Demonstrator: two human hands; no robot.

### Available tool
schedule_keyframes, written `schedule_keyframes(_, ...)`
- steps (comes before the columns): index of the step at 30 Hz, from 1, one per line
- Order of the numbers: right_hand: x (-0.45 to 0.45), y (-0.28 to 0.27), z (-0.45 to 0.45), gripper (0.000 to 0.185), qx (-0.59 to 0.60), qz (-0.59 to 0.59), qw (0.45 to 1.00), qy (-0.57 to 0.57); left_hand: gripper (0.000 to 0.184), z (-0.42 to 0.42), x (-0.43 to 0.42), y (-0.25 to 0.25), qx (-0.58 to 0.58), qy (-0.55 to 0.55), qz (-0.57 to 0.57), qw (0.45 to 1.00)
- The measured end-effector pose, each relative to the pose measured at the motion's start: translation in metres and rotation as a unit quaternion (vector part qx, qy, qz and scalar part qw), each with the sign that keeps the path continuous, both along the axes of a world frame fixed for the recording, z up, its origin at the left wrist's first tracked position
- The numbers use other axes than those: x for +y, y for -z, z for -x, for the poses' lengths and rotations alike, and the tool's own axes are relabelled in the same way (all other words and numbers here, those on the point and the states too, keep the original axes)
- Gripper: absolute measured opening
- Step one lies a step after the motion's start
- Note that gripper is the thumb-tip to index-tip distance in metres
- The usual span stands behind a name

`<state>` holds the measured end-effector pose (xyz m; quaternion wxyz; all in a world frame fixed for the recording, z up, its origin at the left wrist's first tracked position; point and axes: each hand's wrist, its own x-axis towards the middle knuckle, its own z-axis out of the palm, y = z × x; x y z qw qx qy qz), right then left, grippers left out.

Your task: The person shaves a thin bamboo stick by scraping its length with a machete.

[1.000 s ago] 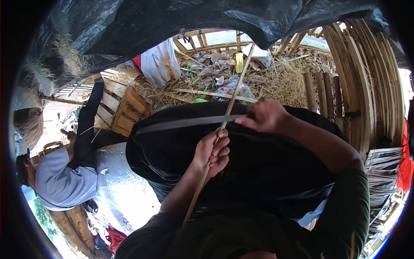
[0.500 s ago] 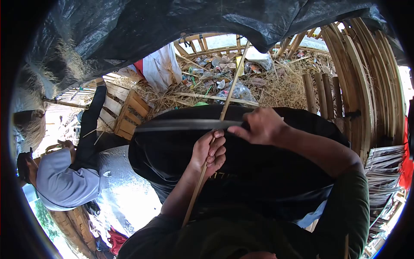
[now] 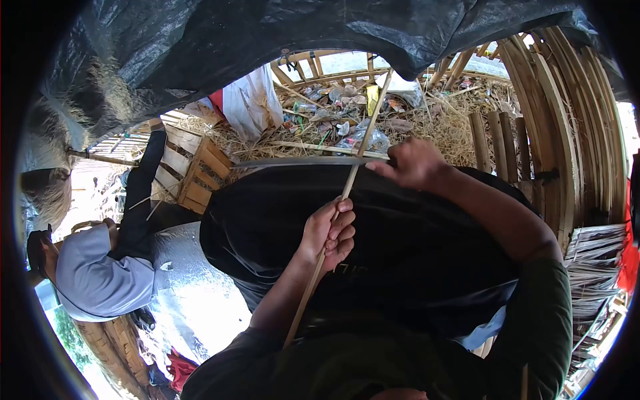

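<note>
My left hand (image 3: 328, 235) is closed around a long thin bamboo strip (image 3: 375, 113), which slants from my chest up and away over my lap. In my right hand (image 3: 415, 164) is a knife with a long narrow blade (image 3: 293, 162); my fingers hide most of its handle. The blade points left and lies across the strip, a short way beyond my left fist. Beneath both hands, a black cloth (image 3: 267, 220) covers my lap.
At the left sits another person (image 3: 103, 273) in a light shirt. Bamboo slats (image 3: 547, 120) stand at the right, above a bundle of thin strips (image 3: 593, 267). Straw and litter (image 3: 333, 113) cover the ground ahead. Dark plastic sheeting (image 3: 300, 30) hangs overhead.
My right hand and the knife have moved away from me along the bamboo strip, leaving a wider gap to my left hand. My left hand keeps its grip, almost in place.
</note>
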<state>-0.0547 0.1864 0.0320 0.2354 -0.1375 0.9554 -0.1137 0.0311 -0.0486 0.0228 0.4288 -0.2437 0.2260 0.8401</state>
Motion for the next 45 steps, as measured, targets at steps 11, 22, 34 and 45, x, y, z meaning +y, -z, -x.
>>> schedule_keyframes(11,0.008,0.002,-0.007,0.080,0.127,0.009,0.992,-0.008,0.028,-0.002,0.000,-0.007,0.008,0.016,-0.002,1.000)
schedule_keyframes(22,0.019,0.022,0.009,0.072,0.022,0.005,0.999,0.037,0.028,-0.004,0.002,-0.005,-0.005,0.007,-0.019,1.000)
schedule_keyframes(34,-0.008,0.007,-0.024,0.075,0.049,0.099,0.993,-0.046,0.028,-0.003,0.002,-0.005,-0.050,-0.054,-0.128,0.989)
schedule_keyframes(45,-0.001,0.006,-0.015,0.077,0.041,0.037,0.997,-0.054,0.026,-0.001,0.006,-0.002,-0.054,-0.036,-0.095,0.993)
